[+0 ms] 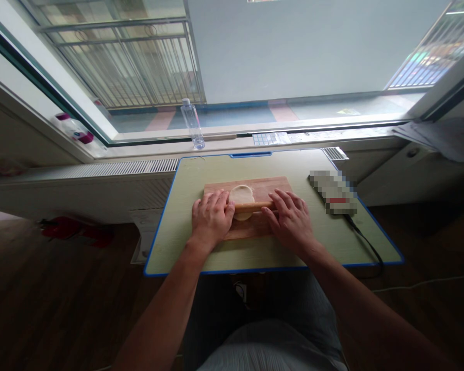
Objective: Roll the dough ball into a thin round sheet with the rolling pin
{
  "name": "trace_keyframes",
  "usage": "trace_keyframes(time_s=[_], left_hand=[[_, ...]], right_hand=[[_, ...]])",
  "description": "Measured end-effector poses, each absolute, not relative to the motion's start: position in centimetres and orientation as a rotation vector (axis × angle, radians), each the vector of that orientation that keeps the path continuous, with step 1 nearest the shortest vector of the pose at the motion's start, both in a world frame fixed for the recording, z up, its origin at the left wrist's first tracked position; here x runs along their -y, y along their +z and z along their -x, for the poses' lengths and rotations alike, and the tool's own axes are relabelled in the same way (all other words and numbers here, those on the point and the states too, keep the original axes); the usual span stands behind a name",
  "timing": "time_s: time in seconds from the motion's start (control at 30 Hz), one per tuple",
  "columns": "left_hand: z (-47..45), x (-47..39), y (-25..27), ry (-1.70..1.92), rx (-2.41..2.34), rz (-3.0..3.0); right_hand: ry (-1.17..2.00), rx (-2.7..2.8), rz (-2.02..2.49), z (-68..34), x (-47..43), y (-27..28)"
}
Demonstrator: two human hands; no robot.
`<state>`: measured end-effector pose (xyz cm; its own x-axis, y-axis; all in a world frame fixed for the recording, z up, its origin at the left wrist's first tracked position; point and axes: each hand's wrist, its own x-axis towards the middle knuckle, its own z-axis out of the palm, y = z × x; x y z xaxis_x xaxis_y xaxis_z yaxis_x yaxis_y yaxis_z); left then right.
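A wooden rolling pin (249, 207) lies crosswise over a round, flat piece of dough (241, 194). The dough shows on both sides of the pin, with the larger part beyond it. Beneath them is a brown wooden board (266, 185). My left hand (213, 215) is closed over the pin's left end, its thumb along the near side. At the other end, my right hand (290, 219) grips the pin with bent fingers, thumb below it. Both palms hide the ends of the pin.
The board rests on a small table (178, 226) with a blue edge. At the right lies a pixelated device (332, 193) with a black cable (365, 237). A clear bottle (193, 126) stands on the windowsill behind. A red fire extinguisher (75, 229) is on the floor, left.
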<state>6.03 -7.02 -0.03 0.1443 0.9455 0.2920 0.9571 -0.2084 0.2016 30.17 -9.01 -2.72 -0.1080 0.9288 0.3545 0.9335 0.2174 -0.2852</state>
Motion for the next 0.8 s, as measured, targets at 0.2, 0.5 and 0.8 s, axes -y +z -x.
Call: trace_keyframes(time_s=[0.2, 0.5, 0.8], left_hand=[[-5.9, 7.2, -0.2, -0.575, 1.945, 2.354], [-5.7, 7.5, -0.1, -0.583, 1.949, 2.397], [-5.6, 8.1, -0.4, -0.608, 1.957, 2.41]], right_hand=[[-0.035, 2.048, 1.737, -30.1, 9.3, -2.8], [-0.022, 2.042, 1.751, -30.1, 9.9, -2.8], [-0.024, 2.037, 1.729, -30.2, 10.5, -3.0]])
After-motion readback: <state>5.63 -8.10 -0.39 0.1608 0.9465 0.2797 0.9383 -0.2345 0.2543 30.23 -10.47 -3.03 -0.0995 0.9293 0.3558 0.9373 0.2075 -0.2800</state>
